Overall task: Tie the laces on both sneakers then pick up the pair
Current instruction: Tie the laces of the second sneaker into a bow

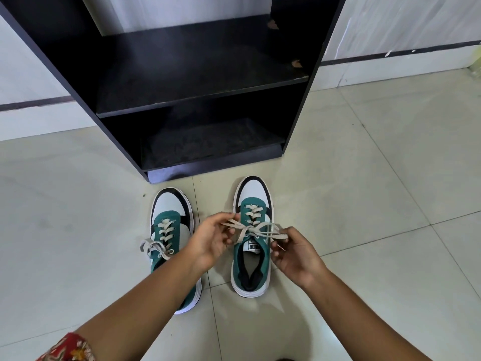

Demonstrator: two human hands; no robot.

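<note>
Tiled floor (364, 230), large open room right of the right hand and left of the left forearm. Black shelf unit (197, 82) beyond both hands, its base edge just past the shoe toes, shelves bare. Two green-white sneakers side by side on the floor, toes toward the shelf, narrow gap between them. Left sneaker (169, 230) lies left of and under the left forearm, heel hidden by the arm; its lace (156, 247) sits in a bow at the tongue. Right sneaker (251, 238) lies between the hands, under them, heel toward the person. Its lace (250, 229) is crossed in a knot above the tongue, ends stretched out to both sides. Left hand (210, 239) fingers curled, pinching the left lace end at the fingertips. Right hand (294, 254) fingers curled, pinching the right loop/end. Hands apart, lace taut between them. Patterned red sleeve (67, 347) at bottom left corner.
</note>
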